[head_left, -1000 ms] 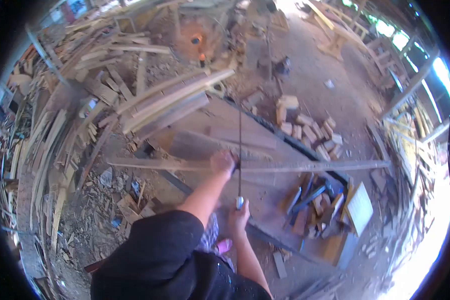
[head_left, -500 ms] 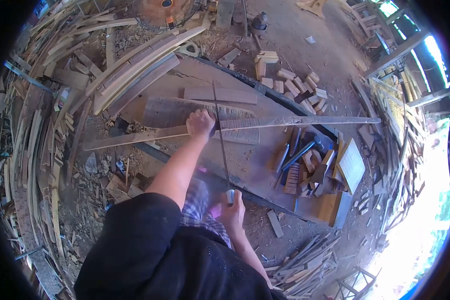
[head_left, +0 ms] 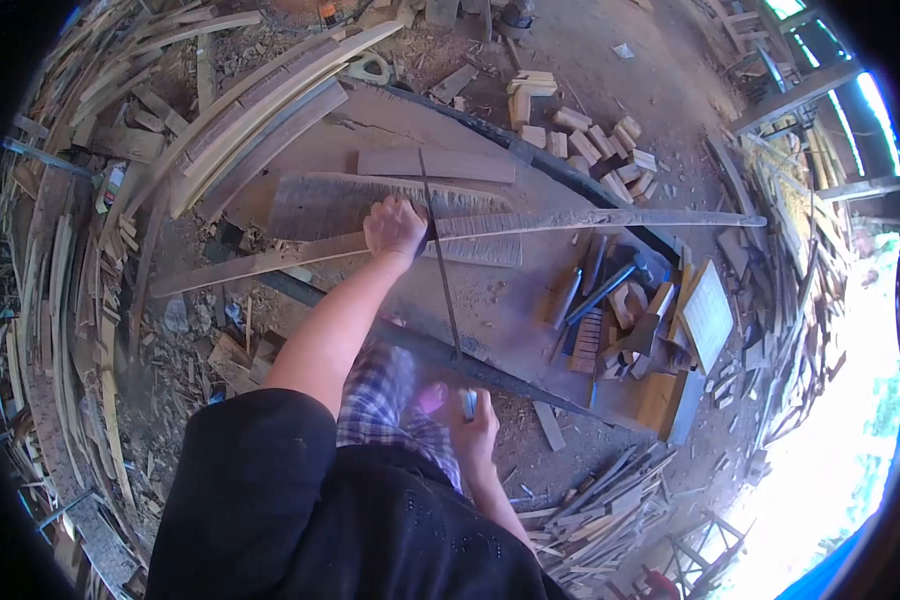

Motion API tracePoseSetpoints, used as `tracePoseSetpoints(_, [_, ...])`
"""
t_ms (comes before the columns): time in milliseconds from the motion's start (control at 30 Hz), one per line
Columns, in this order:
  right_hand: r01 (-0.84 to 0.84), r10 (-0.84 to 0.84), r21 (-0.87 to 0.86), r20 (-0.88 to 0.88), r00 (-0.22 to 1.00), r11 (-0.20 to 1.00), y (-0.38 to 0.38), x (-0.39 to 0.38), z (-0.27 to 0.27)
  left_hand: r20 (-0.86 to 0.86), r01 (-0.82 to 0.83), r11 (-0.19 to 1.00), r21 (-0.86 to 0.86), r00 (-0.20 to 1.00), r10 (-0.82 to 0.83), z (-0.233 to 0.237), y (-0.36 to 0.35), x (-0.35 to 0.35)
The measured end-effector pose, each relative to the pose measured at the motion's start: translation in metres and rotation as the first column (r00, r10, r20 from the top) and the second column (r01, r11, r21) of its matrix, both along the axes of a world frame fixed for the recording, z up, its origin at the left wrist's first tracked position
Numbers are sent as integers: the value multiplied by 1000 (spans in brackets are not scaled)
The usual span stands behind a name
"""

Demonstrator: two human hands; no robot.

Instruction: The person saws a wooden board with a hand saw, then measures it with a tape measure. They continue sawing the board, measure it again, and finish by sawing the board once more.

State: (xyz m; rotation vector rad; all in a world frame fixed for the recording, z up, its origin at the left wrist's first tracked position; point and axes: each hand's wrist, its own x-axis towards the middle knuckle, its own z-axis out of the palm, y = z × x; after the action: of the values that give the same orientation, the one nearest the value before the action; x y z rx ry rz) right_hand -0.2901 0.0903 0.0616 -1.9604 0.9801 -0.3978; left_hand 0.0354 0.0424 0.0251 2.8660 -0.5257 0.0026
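Note:
A long, slightly curved wooden strip lies across the workbench in the head view, over flat boards. My left hand is closed around it near its middle, just left of a thin saw blade. The blade crosses the strip and runs from beyond it towards my body. My right hand is closed on the pale handle of the saw, in front of my checked shorts. The blade's edge inside the wood is too small to make out.
On the bench's right lie a hammer, chisels and wooden tools beside an angled board. Curved planks are stacked at the far left. Small wood blocks lie beyond the bench. Offcuts cover the floor.
My right hand and the saw handle have shifted slightly towards my body and to the right. My left hand stays on the strip. The whole view has tilted a little.

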Motion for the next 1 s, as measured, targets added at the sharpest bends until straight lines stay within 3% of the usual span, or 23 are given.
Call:
tracePoseSetpoints(100, [-12, 14, -60, 39, 999, 998, -29, 84, -25, 40, 40, 997, -63, 999, -37, 6, 4, -3])
tracePoseSetpoints(200, [-18, 27, -106, 88, 996, 994, -37, 114, -9, -8, 17, 999, -47, 1000, -18, 6, 3, 0])
tracePoseSetpoints(267, [8, 1, -114, 79, 997, 993, -23, 75, -12, -12, 7, 998, -55, 1000, -8, 4, 1, -1])
tracePoseSetpoints(333, [1, -2, 9, 105, 994, 1000, -1, 15, -13, -19, -16, 998, -54, 1000, 15, -2, 1, 0])
tracePoseSetpoints(400, [-4, 2, 30, 34, 999, 1000, 3, -4, -14, 72, 11, 997, -73, 997, -5, -10, 2, -1])
tracePoseSetpoints(500, [9, -6, -23, 114, 993, 1000, -18, 67, -27, 70, 26, 997, -72, 997, -21, -7, 2, -1])
tracePoseSetpoints(567, [-29, 31, -38, 66, 997, 999, -46, 128, -20, 45, 22, 999, -28, 999, -21, -5, 2, 1])
tracePoseSetpoints(700, [-33, 58, -156, 158, 986, 987, -45, 119, -19, -22, 13, 999, -40, 1000, -14, 0, 0, 2])
tracePoseSetpoints(900, [-50, 56, -37, 177, 983, 998, -35, 120, -11, 11, 93, 992, -85, 996, -93, 3, 3, 1])
tracePoseSetpoints(967, [-34, 29, 142, 39, 999, 989, -32, 126, -2, 20, 79, 994, -73, 997, -78, 3, 2, 1])
tracePoseSetpoints(1000, [-40, 36, 142, 32, 999, 989, -31, 130, 5, 10, 83, 993, -85, 997, -82, 4, 2, 2])
